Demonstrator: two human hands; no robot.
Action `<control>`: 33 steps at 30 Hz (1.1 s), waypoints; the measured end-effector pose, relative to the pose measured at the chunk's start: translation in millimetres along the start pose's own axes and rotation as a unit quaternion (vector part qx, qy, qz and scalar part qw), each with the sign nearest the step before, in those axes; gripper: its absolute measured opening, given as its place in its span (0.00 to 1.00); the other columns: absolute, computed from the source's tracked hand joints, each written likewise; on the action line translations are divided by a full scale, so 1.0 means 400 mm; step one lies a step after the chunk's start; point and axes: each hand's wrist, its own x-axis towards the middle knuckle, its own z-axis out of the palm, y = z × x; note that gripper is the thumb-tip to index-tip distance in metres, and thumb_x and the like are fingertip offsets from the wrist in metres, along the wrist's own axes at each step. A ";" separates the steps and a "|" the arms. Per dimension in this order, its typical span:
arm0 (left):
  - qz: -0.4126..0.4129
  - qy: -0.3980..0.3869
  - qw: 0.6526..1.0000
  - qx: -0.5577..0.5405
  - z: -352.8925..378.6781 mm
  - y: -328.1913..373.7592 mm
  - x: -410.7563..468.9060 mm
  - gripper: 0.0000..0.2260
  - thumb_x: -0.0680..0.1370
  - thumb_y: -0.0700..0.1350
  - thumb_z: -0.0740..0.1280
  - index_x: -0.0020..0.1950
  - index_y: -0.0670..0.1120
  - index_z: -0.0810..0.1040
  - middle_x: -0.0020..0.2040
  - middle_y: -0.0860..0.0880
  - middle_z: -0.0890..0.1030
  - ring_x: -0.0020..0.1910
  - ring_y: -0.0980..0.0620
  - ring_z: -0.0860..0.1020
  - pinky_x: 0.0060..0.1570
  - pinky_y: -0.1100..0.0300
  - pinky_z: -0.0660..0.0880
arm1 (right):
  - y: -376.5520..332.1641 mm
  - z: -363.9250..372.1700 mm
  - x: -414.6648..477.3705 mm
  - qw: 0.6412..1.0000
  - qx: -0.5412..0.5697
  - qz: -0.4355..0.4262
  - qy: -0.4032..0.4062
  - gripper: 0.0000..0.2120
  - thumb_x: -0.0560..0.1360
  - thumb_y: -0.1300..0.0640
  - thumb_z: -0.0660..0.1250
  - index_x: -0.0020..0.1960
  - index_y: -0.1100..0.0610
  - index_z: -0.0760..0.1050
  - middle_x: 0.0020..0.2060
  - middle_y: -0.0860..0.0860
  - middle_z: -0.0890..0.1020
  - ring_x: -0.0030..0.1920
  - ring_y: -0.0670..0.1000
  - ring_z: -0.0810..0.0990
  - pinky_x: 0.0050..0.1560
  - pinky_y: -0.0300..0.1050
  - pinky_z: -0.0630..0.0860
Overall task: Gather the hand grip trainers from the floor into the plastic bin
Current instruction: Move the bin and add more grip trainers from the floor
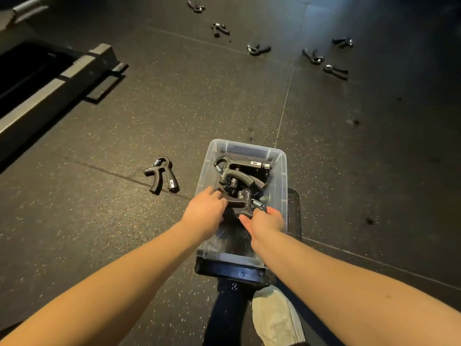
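The left hand (204, 211) and right hand (265, 221) each have their grip clenched on one black hand grip trainer (243, 204), held over the pile inside the clear plastic bin (284, 171). A second trainer (162, 174) lies on the floor (99, 221) just left of the bin. The scattered trainers (258, 49) lie far off to the right.

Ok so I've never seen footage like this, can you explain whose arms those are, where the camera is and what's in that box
There is no machine here. The single picture comes from a camera worn on a person's head, looking down at their own bare arms. The left hand and right hand together hold a black grip trainer over a clear plastic bin that already holds several others. Another trainer lies on the dark floor left of the bin, and six more trainers lie scattered farther off. A shoe shows below.
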 end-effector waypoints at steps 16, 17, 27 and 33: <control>-0.083 -0.038 0.983 0.159 0.025 0.014 0.059 0.22 0.76 0.64 0.64 0.66 0.55 0.80 0.79 0.46 0.64 0.80 0.39 0.44 0.72 0.33 0.38 | 0.064 0.014 0.097 0.983 -0.166 -0.076 -0.023 0.09 0.82 0.60 0.63 0.61 0.53 0.76 0.48 0.62 0.83 0.44 0.61 0.84 0.43 0.55 0.83; -0.084 -0.037 0.983 0.158 0.026 0.015 0.059 0.21 0.76 0.63 0.64 0.65 0.55 0.80 0.76 0.47 0.68 0.80 0.40 0.47 0.72 0.33 0.38 | 0.078 0.018 0.118 0.978 -0.190 -0.082 -0.018 0.07 0.80 0.58 0.63 0.55 0.51 0.77 0.45 0.60 0.83 0.44 0.62 0.84 0.48 0.59 0.83; -0.084 -0.056 0.980 0.170 0.014 0.023 0.050 0.17 0.76 0.60 0.67 0.59 0.53 0.82 0.67 0.47 0.78 0.79 0.40 0.54 0.71 0.31 0.39 | 0.070 0.022 0.130 0.982 -0.185 -0.011 -0.025 0.02 0.81 0.55 0.64 0.51 0.51 0.75 0.36 0.52 0.74 0.35 0.54 0.73 0.45 0.52 0.78; -0.071 -0.113 0.964 0.231 0.010 0.043 0.062 0.24 0.74 0.65 0.67 0.65 0.54 0.79 0.72 0.47 0.73 0.79 0.35 0.50 0.65 0.24 0.36 | 0.048 0.012 0.123 0.989 -0.141 0.030 -0.023 0.14 0.80 0.58 0.65 0.65 0.60 0.75 0.41 0.56 0.81 0.35 0.51 0.81 0.50 0.49 0.83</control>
